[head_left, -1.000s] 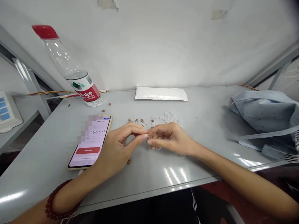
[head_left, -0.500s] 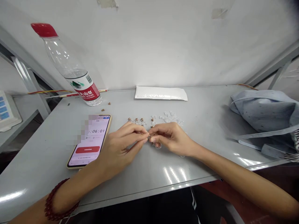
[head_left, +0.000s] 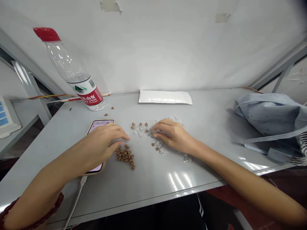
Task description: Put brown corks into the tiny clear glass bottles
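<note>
Shifted left since half a second ago, the left hand (head_left: 105, 143) hangs over the smartphone (head_left: 98, 123), fingers parted and empty, just beside a pile of cork stoppers (head_left: 125, 154). Next along lie several tiny corked glass bottles (head_left: 141, 128). Farther right, the right hand (head_left: 174, 135) curls low, thumb and forefinger narrowly set near a single cork (head_left: 153, 133); I can't tell whether it grips anything.
</note>
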### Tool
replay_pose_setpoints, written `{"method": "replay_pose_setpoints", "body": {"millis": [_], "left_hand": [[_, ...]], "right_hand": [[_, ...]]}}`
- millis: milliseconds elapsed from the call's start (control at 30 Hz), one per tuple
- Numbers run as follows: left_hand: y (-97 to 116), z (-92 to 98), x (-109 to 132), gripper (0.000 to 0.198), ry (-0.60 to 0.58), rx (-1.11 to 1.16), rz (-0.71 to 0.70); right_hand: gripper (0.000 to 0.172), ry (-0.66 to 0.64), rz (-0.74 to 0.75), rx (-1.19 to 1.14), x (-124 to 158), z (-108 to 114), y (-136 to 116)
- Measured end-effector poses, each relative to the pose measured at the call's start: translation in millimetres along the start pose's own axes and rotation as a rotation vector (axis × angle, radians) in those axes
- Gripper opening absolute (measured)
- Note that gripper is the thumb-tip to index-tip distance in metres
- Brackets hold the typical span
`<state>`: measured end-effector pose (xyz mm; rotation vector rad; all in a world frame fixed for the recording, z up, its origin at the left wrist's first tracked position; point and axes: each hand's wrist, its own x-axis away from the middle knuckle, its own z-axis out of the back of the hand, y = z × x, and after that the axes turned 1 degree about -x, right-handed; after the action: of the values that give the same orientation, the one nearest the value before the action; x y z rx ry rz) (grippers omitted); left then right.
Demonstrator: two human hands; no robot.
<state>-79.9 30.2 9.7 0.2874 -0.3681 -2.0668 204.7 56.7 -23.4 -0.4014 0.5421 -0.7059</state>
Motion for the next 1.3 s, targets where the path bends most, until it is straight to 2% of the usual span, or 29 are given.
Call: {"method": "replay_pose_setpoints", "body": {"millis": [133,200,300,400,600,733,833,967,1100,1200,1300], "left_hand": [[-5.2,-9.7,2.9,0.024,-0.098,0.003,-0.055],[-5.5,-14.9,1.8,0.025,-0.108,0.006,-0.063],[-4.2,-19.6,-1.3,0.027,-0.078,0.01,-0.087],[0.3,-18.9,-4.6,0.026,-0.056,0.035,-0.087],[17.1,-9.9,-7.6,0.02,0.1,0.112,-0.07],[27.4,-9.4,-9.1,0.018,0.116,0.171,-0.055],[33.3,-12.0,-10.8,0.016,0.119,0.249,-0.062],[41.0,-13.7,-12.7,0.016,0.114,0.322,-0.104],[48.1,-14.3,-13.1,0.019,0.075,0.454,-0.04],[51.6,-17.4,-13.1,0.018,0.075,0.554,0.008],[54.8,-22.0,-13.7,0.015,0.188,0.525,-0.024]], "right_hand": [[0.022,-0.017,-0.02,-0.068,-0.4,9.2,2.4],[0.02,0.009,-0.057,-0.108,-0.6,18.6,3.0],[0.014,0.034,-0.156,-0.143,0.3,34.4,4.9],[0.012,-0.029,-0.218,-0.146,1.8,45.7,8.4],[0.016,-0.145,-0.173,-0.092,3.8,51.5,12.8],[0.015,-0.272,-0.203,-0.056,4.9,55.0,13.3],[0.015,-0.301,-0.195,-0.025,4.7,55.0,16.1],[0.017,-0.289,-0.169,0.022,4.1,49.5,20.5],[0.015,-0.242,-0.141,0.018,4.7,43.9,20.1],[0.011,-0.144,-0.144,-0.114,5.4,41.3,12.6],[0.008,-0.081,-0.166,-0.362,5.2,36.6,-1.7]]}}
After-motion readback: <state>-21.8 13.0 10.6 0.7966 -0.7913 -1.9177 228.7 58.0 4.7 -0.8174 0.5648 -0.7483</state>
